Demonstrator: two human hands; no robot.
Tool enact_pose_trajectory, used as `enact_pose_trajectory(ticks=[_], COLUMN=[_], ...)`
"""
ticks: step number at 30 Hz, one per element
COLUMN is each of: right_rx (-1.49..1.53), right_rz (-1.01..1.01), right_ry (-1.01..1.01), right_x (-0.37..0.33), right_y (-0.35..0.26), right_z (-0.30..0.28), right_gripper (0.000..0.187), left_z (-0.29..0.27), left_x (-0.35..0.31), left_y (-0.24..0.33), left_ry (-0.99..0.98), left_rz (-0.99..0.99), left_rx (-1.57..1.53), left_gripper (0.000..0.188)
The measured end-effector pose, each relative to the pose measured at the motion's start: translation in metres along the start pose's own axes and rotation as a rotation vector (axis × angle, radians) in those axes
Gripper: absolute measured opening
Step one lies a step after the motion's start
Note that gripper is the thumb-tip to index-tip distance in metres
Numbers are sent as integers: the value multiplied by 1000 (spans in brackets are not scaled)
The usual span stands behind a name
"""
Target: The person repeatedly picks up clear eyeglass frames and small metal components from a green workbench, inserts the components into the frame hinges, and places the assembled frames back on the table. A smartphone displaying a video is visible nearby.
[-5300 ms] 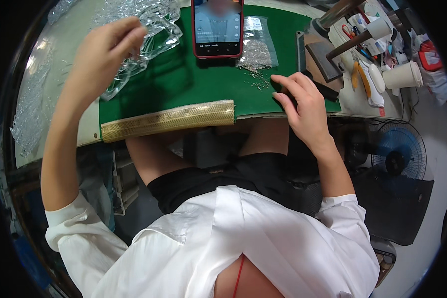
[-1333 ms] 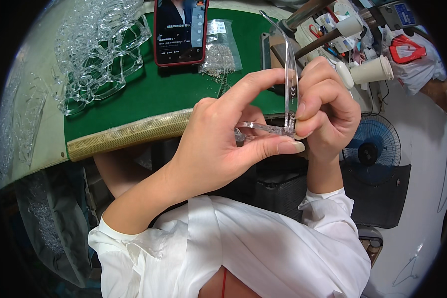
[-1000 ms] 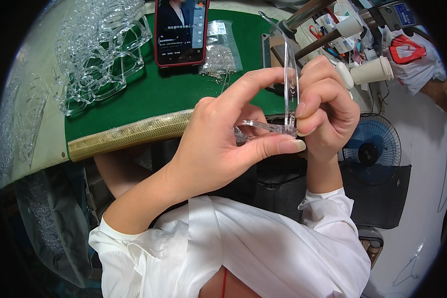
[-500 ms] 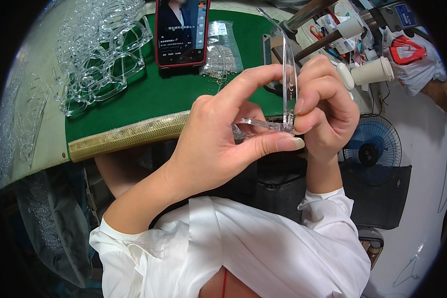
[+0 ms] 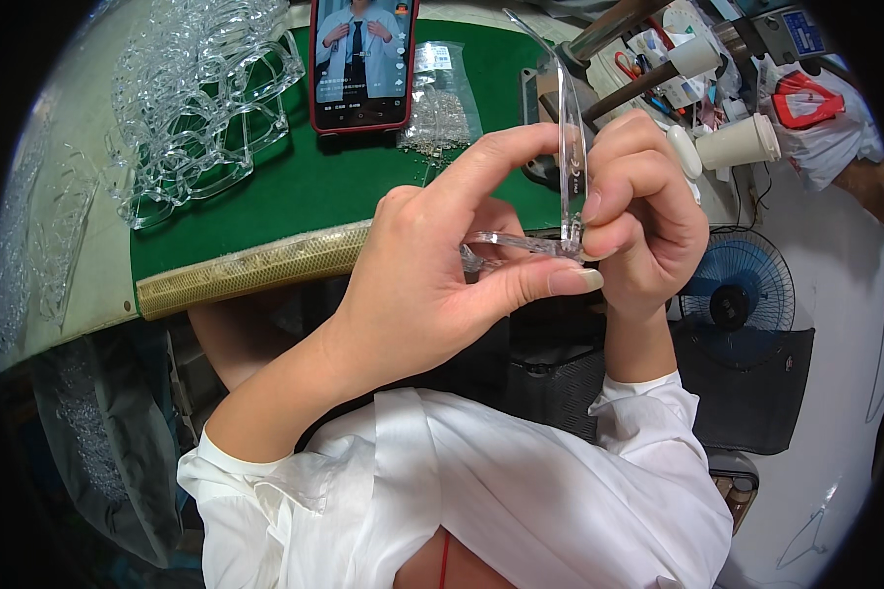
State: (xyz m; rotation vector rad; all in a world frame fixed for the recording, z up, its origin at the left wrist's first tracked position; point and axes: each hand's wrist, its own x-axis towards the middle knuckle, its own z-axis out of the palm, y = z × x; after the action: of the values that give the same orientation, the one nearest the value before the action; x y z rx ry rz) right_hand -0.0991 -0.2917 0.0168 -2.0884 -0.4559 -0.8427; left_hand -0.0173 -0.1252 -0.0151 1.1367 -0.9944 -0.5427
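My left hand point(image 5: 417, 270) holds a clear plastic eyeglass frame point(image 5: 511, 240) above the table's front edge, thumb below and index finger stretched against its temple arm point(image 5: 573, 147). That arm stands up from the hinge corner and points away from me. My right hand point(image 5: 651, 211) is closed, thumb and index fingertips pinched right at the hinge. Something small and metallic shows there, but the fingertips hide what it is. Beyond my hands, a clear bag point(image 5: 434, 103) of tiny metal parts lies on the green mat point(image 5: 309, 187), some parts spilled beside it.
Clear eyeglass frames point(image 5: 201, 108) are heaped at the left of the mat. A phone point(image 5: 359, 74) with a red case stands behind the bag. A gold strip point(image 5: 255, 270) runs along the front edge. Metal machine bars point(image 5: 634, 93), a white cup point(image 5: 742, 142) and a fan point(image 5: 732, 299) are at right.
Both hands keep their grip on the frame almost unchanged. The temple arm has shifted very slightly. The picture on the phone screen is different.
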Motion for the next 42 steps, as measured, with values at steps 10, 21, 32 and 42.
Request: enact_pose_trajectory(ticks=[10, 21, 32, 42], right_rx=[53, 169, 326, 251], right_rz=[22, 128, 265, 154], right_ry=[40, 84, 87, 70], right_x=[-4, -9, -13, -11], right_y=[0, -3, -5, 1], right_z=[2, 9, 8, 4], right_gripper=[21, 24, 19, 17], left_z=[3, -1, -2, 0], left_x=[-1, -1, -2, 0], left_y=[1, 1, -1, 1], left_ry=[24, 20, 23, -22], left_rz=[-29, -6, 57, -20], left_rx=[5, 159, 310, 41], left_gripper=[70, 70, 74, 68])
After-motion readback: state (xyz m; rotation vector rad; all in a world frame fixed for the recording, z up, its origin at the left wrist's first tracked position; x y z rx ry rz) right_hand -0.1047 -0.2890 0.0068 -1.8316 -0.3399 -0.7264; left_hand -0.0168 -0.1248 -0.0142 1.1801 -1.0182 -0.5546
